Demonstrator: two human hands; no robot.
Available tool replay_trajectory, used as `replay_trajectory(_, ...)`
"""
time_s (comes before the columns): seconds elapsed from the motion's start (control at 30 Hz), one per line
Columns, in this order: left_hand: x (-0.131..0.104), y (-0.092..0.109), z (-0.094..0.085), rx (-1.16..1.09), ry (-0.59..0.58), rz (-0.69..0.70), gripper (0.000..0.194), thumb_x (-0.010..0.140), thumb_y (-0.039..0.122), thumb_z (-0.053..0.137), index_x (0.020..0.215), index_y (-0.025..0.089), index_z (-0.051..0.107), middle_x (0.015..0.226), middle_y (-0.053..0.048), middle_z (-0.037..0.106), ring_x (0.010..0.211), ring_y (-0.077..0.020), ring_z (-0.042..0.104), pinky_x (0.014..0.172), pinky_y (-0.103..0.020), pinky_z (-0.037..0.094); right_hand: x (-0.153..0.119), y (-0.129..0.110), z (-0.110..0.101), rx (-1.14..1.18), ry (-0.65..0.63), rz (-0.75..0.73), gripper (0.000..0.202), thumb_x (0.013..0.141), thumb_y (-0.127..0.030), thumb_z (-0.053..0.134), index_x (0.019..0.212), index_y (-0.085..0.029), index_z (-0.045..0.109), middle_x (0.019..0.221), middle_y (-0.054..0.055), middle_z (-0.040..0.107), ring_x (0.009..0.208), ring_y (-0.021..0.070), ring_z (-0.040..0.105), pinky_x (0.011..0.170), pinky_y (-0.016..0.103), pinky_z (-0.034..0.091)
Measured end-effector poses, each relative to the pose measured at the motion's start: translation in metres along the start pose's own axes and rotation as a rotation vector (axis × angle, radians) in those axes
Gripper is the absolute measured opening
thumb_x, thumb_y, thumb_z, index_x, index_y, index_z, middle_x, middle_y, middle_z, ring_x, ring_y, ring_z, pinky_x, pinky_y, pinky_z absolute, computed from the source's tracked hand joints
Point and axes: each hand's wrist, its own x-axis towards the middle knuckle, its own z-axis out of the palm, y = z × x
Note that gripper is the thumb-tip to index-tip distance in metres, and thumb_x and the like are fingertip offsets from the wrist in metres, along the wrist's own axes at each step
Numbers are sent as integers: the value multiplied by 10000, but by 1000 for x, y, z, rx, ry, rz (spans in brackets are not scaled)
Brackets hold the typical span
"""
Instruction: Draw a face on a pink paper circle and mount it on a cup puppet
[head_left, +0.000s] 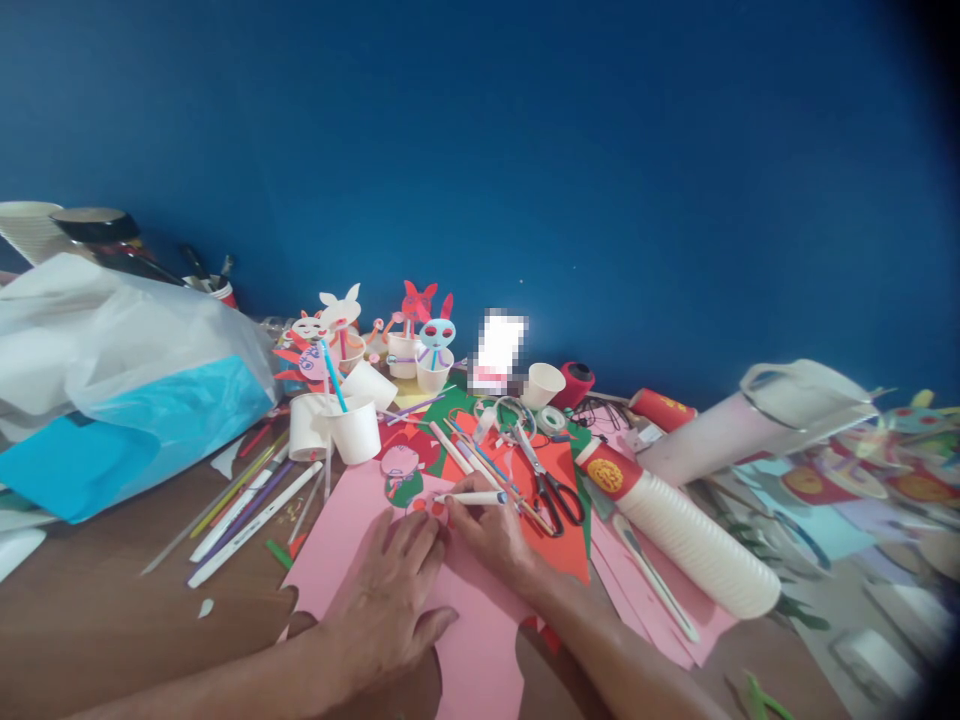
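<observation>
My left hand (394, 590) lies flat on a large pink paper sheet (476, 640), fingers spread and palm down. Just right of it, my right hand (487, 525) grips a white marker (476, 497) near the far edge of that sheet. Small red pieces (427, 506) lie on pink paper between the fingertips of both hands. Beyond them is a pink cut-out with drawn lines (399, 462), with a green piece (409, 490) at its lower side.
Black-handled scissors (555, 500) lie on orange paper at the right, near stacked paper cups (690, 545). Markers (255, 525) lie left. White cups (355, 430) and cup figures (436, 350) stand behind. A plastic bag (150, 330) fills the far left.
</observation>
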Motion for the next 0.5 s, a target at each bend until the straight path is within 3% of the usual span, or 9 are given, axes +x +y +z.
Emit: replay_trajectory(0.5,0,-2,0,-2,34,11,571,852,482,542,1310,148,473,1323,-138,512,1249,-341,387,1064,-553,179,-1,3,1,83,22,17,103,827,-264,564,754,-191,564,636,-11,620,557,130,550,523,233,424)
